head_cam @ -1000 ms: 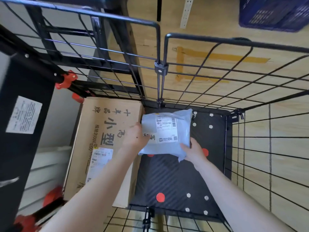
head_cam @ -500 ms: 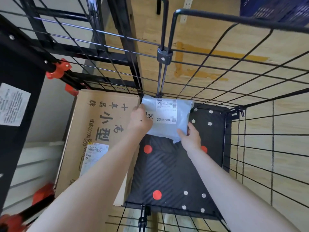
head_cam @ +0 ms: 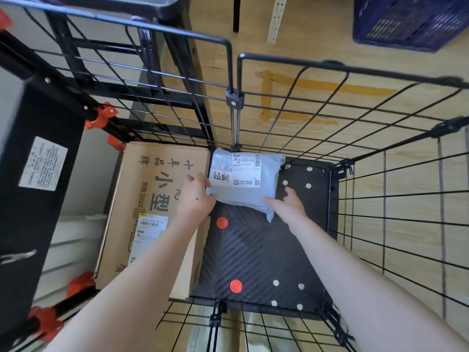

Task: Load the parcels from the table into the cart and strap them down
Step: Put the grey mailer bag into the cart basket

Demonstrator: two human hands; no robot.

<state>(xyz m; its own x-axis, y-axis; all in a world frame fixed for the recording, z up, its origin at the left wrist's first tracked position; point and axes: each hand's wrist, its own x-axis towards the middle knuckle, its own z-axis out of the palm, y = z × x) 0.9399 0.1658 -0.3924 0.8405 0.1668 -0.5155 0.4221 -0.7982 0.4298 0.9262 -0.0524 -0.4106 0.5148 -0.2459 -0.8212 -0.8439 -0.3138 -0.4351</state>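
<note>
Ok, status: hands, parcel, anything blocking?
Left hand grips grey parcel edge, right hand touches its corner. Parcel in cart's far corner, beside cardboard box. Nothing blocking.

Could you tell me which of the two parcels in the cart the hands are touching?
The grey mailer bag in the far corner: left hand and right hand touch its near edge. The brown cardboard box lies beside it.

The fingertips of the left hand [head_cam: 195,196] are tucked out of sight at the left edge of the grey parcel [head_cam: 243,199], so their grip cannot be told. The forearm covers part of the cardboard box [head_cam: 157,179]. The shipping label [head_cam: 247,170] has print too small to read. At the upper right of the frame, the blue crate [head_cam: 411,19] is cut off.
</note>
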